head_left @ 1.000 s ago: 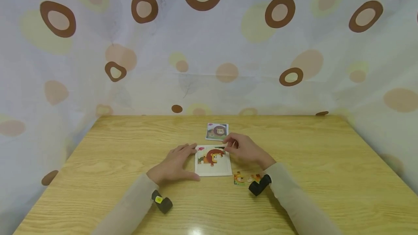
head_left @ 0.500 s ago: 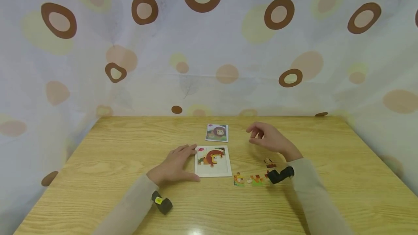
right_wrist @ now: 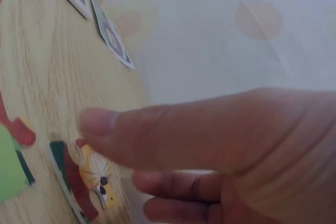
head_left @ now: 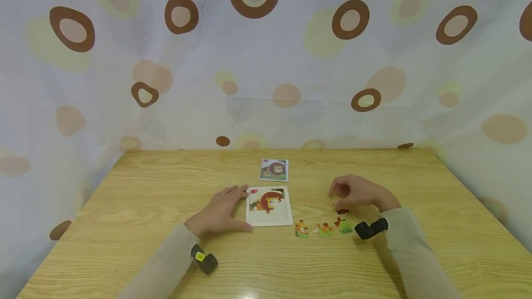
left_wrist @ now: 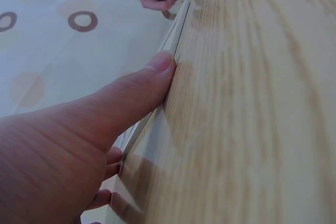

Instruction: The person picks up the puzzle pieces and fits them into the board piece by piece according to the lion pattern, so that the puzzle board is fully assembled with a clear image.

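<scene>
In the head view, a white puzzle board (head_left: 269, 220) lies on the table, partly filled with pieces showing a lion's mane and half its face. My left hand (head_left: 222, 211) rests at its left side, fingers spread along the edge. In the left wrist view the thumb (left_wrist: 152, 72) lies against the board's edge. My right hand (head_left: 361, 193) hovers low at the right, fingers loosely curled over a lion-face puzzle piece (head_left: 342, 211). In the right wrist view that piece (right_wrist: 79, 187) lies on the wood beneath the thumb (right_wrist: 121, 129), with nothing pinched.
Several loose puzzle pieces (head_left: 324, 229) lie in a row right of the board, near the right wrist's camera (head_left: 371, 229). A small lion picture card (head_left: 274, 170) lies behind the board. A patterned curtain (head_left: 287, 123) hangs along the table's far edge.
My right hand has left the board's upper right corner, swung right and come down over the lion-face piece. The left hand has stayed at the board.
</scene>
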Tool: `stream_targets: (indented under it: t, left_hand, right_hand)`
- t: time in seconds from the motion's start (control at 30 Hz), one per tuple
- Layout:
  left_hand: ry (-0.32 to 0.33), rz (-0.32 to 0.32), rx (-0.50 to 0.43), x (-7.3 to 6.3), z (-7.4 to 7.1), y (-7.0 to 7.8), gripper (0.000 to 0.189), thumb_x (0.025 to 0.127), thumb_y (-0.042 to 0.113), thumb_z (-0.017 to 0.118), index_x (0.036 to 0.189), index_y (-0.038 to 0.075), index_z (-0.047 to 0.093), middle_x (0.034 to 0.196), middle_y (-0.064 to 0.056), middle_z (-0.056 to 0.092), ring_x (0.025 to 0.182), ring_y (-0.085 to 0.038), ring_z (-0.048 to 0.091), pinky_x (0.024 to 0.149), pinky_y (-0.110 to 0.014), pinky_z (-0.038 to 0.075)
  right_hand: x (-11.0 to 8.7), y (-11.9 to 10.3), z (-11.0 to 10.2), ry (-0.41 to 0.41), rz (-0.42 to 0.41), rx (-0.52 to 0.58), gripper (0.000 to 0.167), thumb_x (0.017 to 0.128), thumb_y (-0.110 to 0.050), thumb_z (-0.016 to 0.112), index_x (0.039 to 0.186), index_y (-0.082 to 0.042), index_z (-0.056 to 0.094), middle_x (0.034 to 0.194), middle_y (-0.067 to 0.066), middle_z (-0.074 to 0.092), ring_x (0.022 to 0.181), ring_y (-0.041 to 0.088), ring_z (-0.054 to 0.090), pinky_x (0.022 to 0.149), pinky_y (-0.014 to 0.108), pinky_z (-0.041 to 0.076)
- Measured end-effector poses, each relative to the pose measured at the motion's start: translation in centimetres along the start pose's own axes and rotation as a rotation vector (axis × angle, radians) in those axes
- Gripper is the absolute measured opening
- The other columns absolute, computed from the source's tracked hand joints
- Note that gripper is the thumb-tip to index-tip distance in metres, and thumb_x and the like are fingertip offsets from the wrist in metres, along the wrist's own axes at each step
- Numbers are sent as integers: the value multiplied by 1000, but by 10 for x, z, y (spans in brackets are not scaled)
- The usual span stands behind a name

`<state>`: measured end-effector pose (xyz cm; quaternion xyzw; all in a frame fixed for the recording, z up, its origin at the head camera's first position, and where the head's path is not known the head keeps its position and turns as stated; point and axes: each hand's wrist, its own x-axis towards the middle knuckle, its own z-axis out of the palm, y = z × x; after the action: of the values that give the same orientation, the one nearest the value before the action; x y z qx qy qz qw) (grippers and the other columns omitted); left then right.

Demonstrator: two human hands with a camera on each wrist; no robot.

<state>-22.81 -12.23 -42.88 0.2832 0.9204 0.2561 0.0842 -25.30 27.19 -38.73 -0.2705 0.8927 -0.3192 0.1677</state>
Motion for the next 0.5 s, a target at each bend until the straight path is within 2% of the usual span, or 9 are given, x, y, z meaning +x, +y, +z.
stream_targets:
  t: [0.17,0.37,0.5]
  left_hand:
    - [-4,0,-5,0,-1,0,90,73,57,76,142,8,44,158,-6,27,147,-34,17,116,-57,15]
    - [2,5,-1,0,-1,0,90,74,56,76,142,7,44,158,-6,28,146,-35,18,116,-58,16]
    - [-4,0,-1,0,1,-1,90,74,56,76,142,8,44,158,-6,27,146,-35,18,116,-58,16]
  right_hand:
    - [-2,2,2,-52,28,27,28,80,-9,77,98,2,59,73,2,46,64,12,38,59,25,36]
    - [1,1,6,-35,76,-31,19,78,-9,78,89,-2,64,77,1,55,67,12,43,62,25,41]
    - [1,-4,8,-12,115,-77,20,76,-8,79,89,-2,64,78,2,56,68,13,46,64,27,42]
